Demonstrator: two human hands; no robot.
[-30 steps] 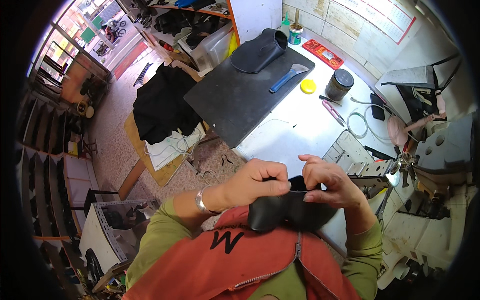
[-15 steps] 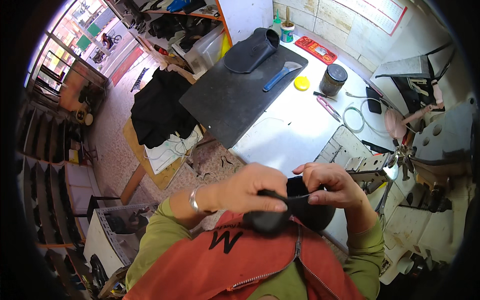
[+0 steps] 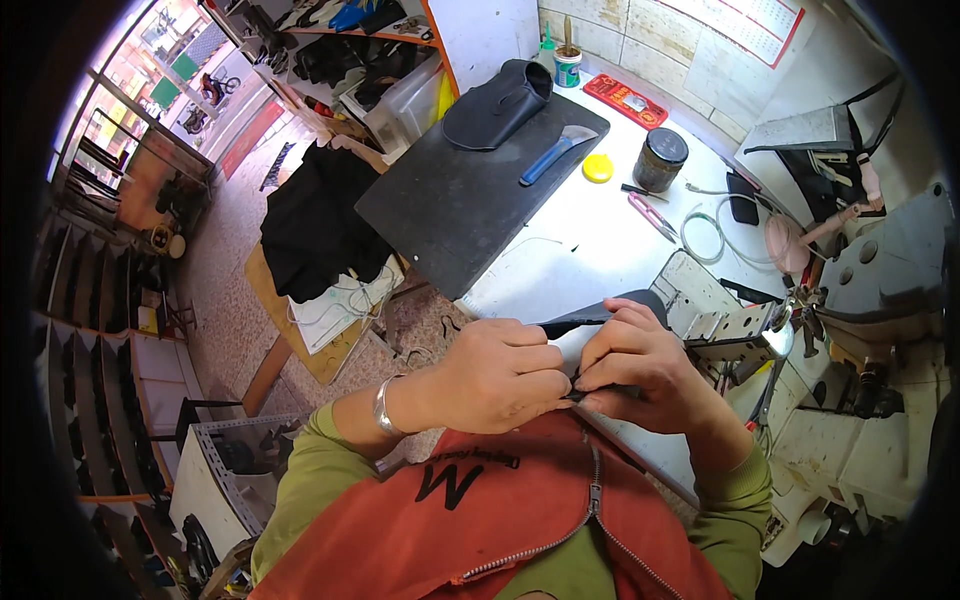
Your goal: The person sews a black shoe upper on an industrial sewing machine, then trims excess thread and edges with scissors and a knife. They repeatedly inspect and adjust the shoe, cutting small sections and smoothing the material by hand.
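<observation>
Both the left hand (image 3: pixel 507 376) and right hand (image 3: pixel 640 366) pinch a black leather piece (image 3: pixel 568 326) between them, fingertips bunched close. Its visible long edge runs left to right beyond the fingers.

Black piece (image 3: pixel 568 326), between my left hand (image 3: pixel 505 375) and right hand (image 3: pixel 645 365): largely hidden behind them; full outline not determinable. Wall calendar (image 3: pixel 745 25), beyond my right hand: cut off by the upper edge; print too small to read. Pale machine (image 3: pixel 885 270), right of my right hand: cut off at the right rim. Red vest (image 3: pixel 400 530), below both hands: cut off by the lower edge. Two-wheeler (image 3: pixel 221 86), far beyond my left hand: too small to tell its kind.
</observation>
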